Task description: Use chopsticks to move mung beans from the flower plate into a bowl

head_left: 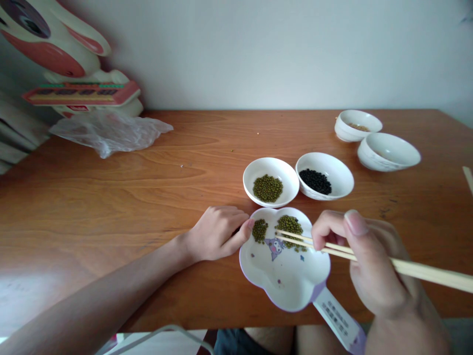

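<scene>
My right hand (369, 256) is closed around a pair of chopsticks (340, 250), whose tips reach over the green beans (290, 227) in a flower-shaped dish (291, 286). The dish is white with a purple rim, a cartoon print and a handle toward the lower right. A smaller heap of green beans (260, 230) sits at its upper left. My left hand (221, 232) rests on the table with its thumb against the dish's left rim; its fingers are curled. Just behind the dish stand a white bowl (251, 190) of green beans and another bowl (342, 177) of black beans.
Two more white bowls stand at the back right: one (343, 130) with pale contents, the other (388, 160) nearer. A crumpled plastic bag (118, 135) and a cartoon figure (88, 93) are at the back left. A pale stick (467, 177) shows at the right edge.
</scene>
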Available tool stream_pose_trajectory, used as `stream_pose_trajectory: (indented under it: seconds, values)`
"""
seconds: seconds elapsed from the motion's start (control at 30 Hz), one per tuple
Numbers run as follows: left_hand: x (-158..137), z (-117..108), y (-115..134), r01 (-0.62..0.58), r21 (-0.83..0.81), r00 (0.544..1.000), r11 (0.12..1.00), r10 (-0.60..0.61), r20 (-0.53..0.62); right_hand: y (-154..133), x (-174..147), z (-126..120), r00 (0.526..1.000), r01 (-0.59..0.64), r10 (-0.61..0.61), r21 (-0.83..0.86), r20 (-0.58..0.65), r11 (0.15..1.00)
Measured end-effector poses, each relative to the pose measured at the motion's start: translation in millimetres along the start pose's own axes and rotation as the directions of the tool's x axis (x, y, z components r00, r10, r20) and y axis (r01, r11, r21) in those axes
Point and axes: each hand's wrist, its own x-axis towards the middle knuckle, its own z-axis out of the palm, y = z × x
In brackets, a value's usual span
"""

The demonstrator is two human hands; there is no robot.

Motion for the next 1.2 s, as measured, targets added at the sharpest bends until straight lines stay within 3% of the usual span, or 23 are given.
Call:
stream_pose_trajectory:
  seconds: [0.87,1.2]
  values:
    - [1,0,1,0.003,0.009,1.0,1.0,-0.002,-0.011,1,0,0,1.0,-0.008,0.007,0.017,0.018,1.0]
    - [0,-1,2,-0.001,0.011,1.0,1.0,0.001,-0.006,-15,3,0,1.0,-0.029,0.029,-0.028,0.005,0.999]
